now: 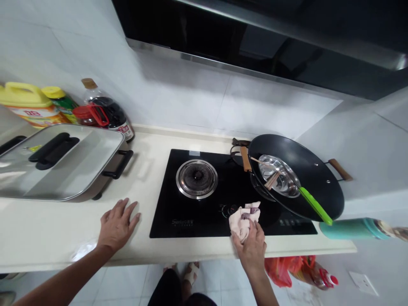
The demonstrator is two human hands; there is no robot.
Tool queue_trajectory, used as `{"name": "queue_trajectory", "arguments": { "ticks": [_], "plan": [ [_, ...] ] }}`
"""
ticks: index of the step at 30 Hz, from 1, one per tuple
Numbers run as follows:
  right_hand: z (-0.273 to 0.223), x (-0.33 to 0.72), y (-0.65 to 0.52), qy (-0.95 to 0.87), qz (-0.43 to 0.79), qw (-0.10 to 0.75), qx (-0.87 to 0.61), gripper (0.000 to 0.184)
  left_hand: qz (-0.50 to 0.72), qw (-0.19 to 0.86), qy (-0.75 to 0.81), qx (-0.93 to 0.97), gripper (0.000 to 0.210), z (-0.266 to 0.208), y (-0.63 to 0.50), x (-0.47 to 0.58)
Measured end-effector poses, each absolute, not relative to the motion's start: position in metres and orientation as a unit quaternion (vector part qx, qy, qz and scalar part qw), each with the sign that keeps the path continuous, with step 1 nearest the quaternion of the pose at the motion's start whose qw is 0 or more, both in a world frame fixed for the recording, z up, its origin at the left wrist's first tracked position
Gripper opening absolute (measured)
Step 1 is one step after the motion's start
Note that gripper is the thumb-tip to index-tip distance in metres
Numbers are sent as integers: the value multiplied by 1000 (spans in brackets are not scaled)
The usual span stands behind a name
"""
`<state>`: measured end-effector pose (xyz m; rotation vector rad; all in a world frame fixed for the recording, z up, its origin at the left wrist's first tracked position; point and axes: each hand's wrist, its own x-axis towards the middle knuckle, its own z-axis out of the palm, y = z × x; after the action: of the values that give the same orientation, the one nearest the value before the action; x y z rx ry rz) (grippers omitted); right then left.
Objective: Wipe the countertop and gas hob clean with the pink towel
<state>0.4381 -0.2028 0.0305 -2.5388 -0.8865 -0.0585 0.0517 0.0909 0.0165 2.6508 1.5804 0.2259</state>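
Note:
My left hand (117, 225) lies flat on the pale countertop (144, 170), fingers spread, holding nothing. A crumpled pinkish cloth (242, 219) with dark patches is gripped by my right hand (252, 243) near the front edge of the black glass cooktop (178, 212). Just behind the cloth is a control knob (230, 210), partly covered. The left burner (196, 178) is bare, with a shiny metal ring. Over the right burner sits a large black wok (318, 182) with wooden handles, tilted, holding a metal bowl (282, 187) and a green-handled utensil (315, 205).
An electric pan with a glass lid (89, 153) stands at left. Behind it are a yellow jug (27, 100) and a dark sauce bottle (110, 108). A range hood (242, 55) overhangs the cooktop. A teal cylinder (350, 228) lies at the right counter edge; red bags (282, 270) sit below.

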Motion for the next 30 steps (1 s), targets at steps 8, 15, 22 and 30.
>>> {"name": "queue_trajectory", "arguments": {
  "ticks": [8,15,22,30],
  "plan": [
    [37,384,-165,-519,9,148,-842,57,54,30,520,852,52,20,91,53],
    [64,405,-73,-639,146,135,-743,60,73,28,515,853,54,17,91,51],
    [75,499,-36,-639,144,93,-750,50,80,33,516,852,56,16,91,51],
    [73,568,-57,-583,105,77,-802,50,87,26,512,854,55,19,87,53]
  ]
}}
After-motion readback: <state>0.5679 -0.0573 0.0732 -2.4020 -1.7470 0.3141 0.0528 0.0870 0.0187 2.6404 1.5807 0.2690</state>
